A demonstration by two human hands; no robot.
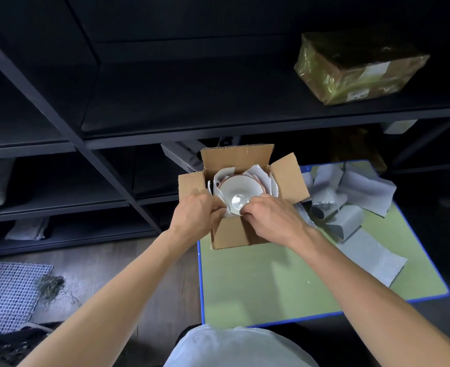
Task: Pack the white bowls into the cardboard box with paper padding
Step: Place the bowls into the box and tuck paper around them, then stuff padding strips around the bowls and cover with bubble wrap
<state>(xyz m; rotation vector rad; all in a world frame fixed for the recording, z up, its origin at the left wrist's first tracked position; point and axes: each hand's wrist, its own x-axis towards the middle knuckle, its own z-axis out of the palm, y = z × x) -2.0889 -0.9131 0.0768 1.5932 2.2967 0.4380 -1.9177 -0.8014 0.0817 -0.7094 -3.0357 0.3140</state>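
Pinching paper padding at near rim of white bowl, with curled fingers of left hand and right hand. Nested upright inside open cardboard box, ringed by padding, on green tabletop. Loose paper sheets just right of box.

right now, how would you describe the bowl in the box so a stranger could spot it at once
Find the blue-edged green table; an open cardboard box stands on its far left corner. Inside, ringed by white paper, sits the white bowl, left hand and right hand at its near rim. It is the only smooth, glossy round thing there.
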